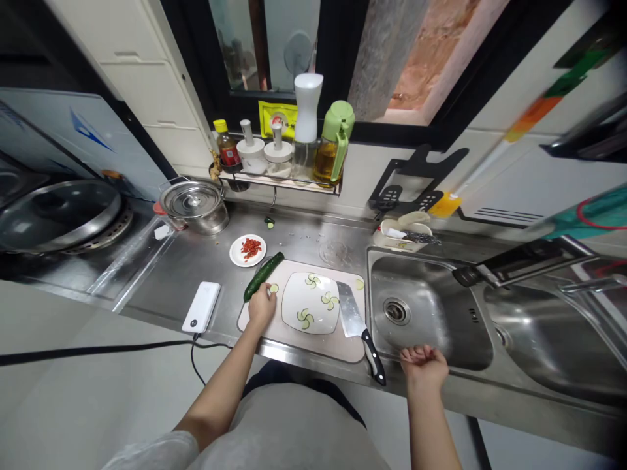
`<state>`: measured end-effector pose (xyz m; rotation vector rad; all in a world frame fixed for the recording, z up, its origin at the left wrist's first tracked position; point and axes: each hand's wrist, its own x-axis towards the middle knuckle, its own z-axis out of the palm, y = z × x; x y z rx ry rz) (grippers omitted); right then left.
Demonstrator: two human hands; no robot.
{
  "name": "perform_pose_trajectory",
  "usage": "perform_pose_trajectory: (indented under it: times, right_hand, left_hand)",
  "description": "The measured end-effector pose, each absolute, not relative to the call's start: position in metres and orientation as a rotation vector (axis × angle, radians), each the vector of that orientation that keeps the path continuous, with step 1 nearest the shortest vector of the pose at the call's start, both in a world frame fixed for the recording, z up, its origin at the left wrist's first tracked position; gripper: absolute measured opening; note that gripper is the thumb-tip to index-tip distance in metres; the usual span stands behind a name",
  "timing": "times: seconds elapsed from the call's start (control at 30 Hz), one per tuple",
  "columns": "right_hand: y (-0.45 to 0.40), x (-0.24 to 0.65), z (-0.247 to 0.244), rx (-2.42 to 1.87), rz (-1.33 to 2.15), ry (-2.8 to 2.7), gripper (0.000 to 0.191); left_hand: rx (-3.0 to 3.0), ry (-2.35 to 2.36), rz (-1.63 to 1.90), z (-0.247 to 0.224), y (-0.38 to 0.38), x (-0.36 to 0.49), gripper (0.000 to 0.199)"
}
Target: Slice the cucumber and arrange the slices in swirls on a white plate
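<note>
On the pink cutting board [349, 351], my left hand [262, 305] pinches at a small cucumber slice [273, 288] by its fingertips. A dark green cucumber [263, 277] lies just beyond it along the board's left side. To the right is a white squarish plate [290, 307] bearing three pinwheels of thin cucumber slices [305, 318]. A cleaver [351, 313] rests at the board's right edge, its black handle jutting over the counter front. My right hand [424, 364] hovers by the sink's front edge, fingers curled in, with no object visible in them.
A small plate of chopped red pieces [247, 261] stands behind the cucumber. A white power bank [202, 307] with a cable lies left of the board. To the right is a steel sink [416, 313] with a faucet [529, 261]. A lidded pot [196, 207] and condiment rack [289, 179] stand behind.
</note>
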<state>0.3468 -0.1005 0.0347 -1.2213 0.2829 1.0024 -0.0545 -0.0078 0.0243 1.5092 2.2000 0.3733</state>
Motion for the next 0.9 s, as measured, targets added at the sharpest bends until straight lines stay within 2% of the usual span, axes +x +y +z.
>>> perform_pose_trajectory:
  times: [0.43,0.7,0.9]
  right_hand:
    - [-0.1066,0.3468,0.0352,-1.235,1.019,0.244,0.025]
    - [-0.1051,0.3429,0.0388,-1.225,1.003,0.305,0.018]
    - [-0.1051,0.3424,0.0348,-1.235,1.038,0.221,0.024]
  left_hand:
    - [1.493,2.189,0.384,0.0227,-0.0047,-0.0556,0.027]
    - [1.496,2.18,0.358,0.0264,-0.0009,-0.0547,0.025]
    - [1.629,2.196,0.404,0.0297,-0.0054,-0.0511,0.02]
